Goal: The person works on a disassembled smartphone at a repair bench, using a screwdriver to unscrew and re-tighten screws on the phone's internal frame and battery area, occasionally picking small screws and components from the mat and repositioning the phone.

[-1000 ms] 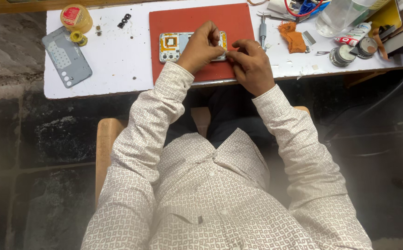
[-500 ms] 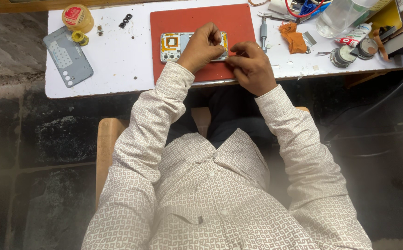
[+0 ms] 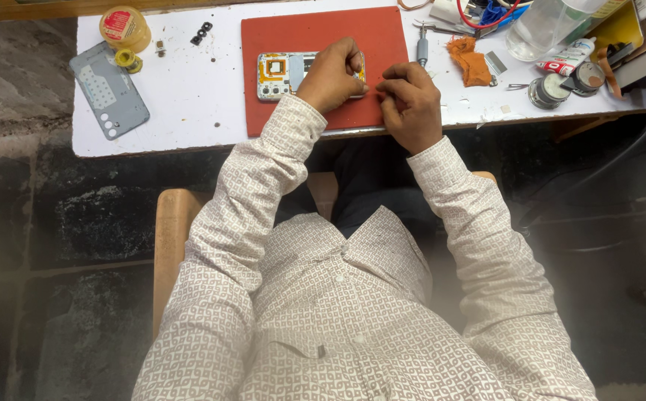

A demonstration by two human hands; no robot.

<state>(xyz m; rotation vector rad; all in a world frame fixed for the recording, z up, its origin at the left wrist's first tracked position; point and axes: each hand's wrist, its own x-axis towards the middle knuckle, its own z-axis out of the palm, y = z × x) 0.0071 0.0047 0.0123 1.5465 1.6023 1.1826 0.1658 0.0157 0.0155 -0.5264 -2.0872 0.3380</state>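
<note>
An opened phone [image 3: 278, 74] with orange and white inner parts lies on a red mat [image 3: 315, 30] on the white table [image 3: 189, 104]. My left hand [image 3: 330, 74] presses down on the phone's right half and hides it. Just beside the phone's right end, my right hand [image 3: 412, 104] rests on the mat's edge with thumb and fingers pinched together. Whatever is between the fingertips is too small to make out.
A grey phone back cover [image 3: 109, 90], a yellow tape roll [image 3: 124, 28] and small black parts [image 3: 202, 33] lie left of the mat. To the right are a screwdriver [image 3: 422, 46], an orange cloth [image 3: 471, 61], a clear container [image 3: 549, 26], a tube [image 3: 568, 56] and a round tin [image 3: 547, 90].
My right hand has drawn slightly back from the phone's right end, toward the table's near edge. My left hand stays on the phone.
</note>
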